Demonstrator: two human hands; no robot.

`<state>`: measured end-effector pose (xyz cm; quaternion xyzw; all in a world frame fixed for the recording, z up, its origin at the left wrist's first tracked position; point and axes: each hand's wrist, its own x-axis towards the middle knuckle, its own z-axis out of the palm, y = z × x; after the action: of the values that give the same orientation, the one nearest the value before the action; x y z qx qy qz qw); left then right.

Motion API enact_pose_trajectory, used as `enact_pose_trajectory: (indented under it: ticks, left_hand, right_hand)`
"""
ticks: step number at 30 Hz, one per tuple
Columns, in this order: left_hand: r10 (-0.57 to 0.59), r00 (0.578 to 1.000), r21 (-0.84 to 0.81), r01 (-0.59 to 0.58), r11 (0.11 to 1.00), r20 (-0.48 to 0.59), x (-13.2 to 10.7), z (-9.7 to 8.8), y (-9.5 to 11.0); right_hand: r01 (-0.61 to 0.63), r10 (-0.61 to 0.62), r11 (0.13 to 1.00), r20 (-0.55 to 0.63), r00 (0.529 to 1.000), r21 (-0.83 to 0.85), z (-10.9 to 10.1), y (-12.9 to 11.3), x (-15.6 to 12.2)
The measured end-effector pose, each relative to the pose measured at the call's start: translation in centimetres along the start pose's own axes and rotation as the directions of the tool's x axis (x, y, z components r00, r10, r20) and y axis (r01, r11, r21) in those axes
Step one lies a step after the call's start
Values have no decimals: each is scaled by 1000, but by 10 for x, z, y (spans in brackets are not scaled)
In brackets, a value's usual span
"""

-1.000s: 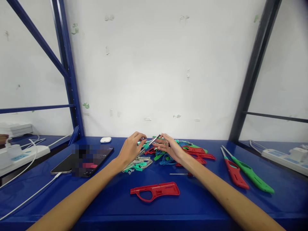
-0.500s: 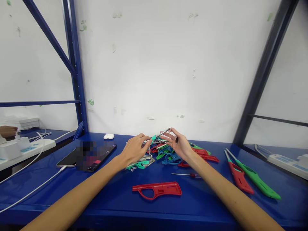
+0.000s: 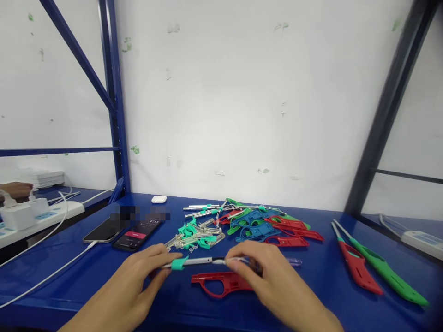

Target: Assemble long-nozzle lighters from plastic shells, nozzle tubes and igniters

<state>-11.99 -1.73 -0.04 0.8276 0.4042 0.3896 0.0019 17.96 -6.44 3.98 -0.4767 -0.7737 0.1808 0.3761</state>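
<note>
Here, the right hand [image 3: 273, 283] is partly covering the red shell [image 3: 212, 281] while it and the left hand [image 3: 136, 279] are pinching a teal-collared metal tube [image 3: 199, 261] just above it, having come nearer from the parts pile [image 3: 249, 223].

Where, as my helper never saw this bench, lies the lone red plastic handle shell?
On the blue metal workbench, look near the front edge, below the thin metal tube held by the left hand and right hand. The red plastic handle shell lies there, partly hidden by the right hand. Unlike the red shells heaped with blue and green ones further back, it lies alone.
</note>
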Motion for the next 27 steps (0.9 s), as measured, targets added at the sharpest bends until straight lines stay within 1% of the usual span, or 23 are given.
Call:
enact_pose_trajectory:
  ticks: [2, 4, 5, 7, 10, 13, 16, 22, 24, 27]
  left_hand:
    - [-46, 996, -15, 47, 999, 74, -16, 2, -3]
    - [-81, 989, -5, 82, 997, 123, -23, 4, -4]
    - [-95, 988, 16, 94, 995, 121, -26, 6, -5]
    - [-112, 990, 74, 106, 992, 81, -31, 9, -8]
    - [-118, 992, 115, 112, 987, 47, -37, 11, -12]
    - [-125, 989, 47, 122, 991, 76, -36, 9, -10]
    - [-105, 989, -45, 111, 993, 108, -30, 8, -6]
    - [-86, 986, -122, 104, 987, 145, -29, 8, -4]
    - [-61, 991, -127, 77, 989, 122, -29, 9, -3]
    - [-10, 999, -147, 16, 989, 42, -31, 10, -1]
  right_hand:
    - [1, 0, 1000, 30, 1000, -25, 12, 1, -7]
    - [31, -30, 999, 44, 999, -13, 20, 3, -7]
    - [54, -54, 999, 44, 998, -2, 22, 5, -6]
    - [96, -96, 995, 41, 995, 6, 27, 10, -3]
    - [127, -125, 990, 40, 991, -65, 37, 19, -2]
    - [108, -106, 979, 19, 994, -171, 45, 22, -6]
    - [90, -95, 974, -15, 995, -209, 48, 22, -9]
    - [172, -173, 950, 18, 985, -262, 46, 21, -7]
    - [193, -193, 948, 23, 981, -253, 47, 22, -6]
    - [212, -209, 947, 36, 977, -243, 48, 24, -6]
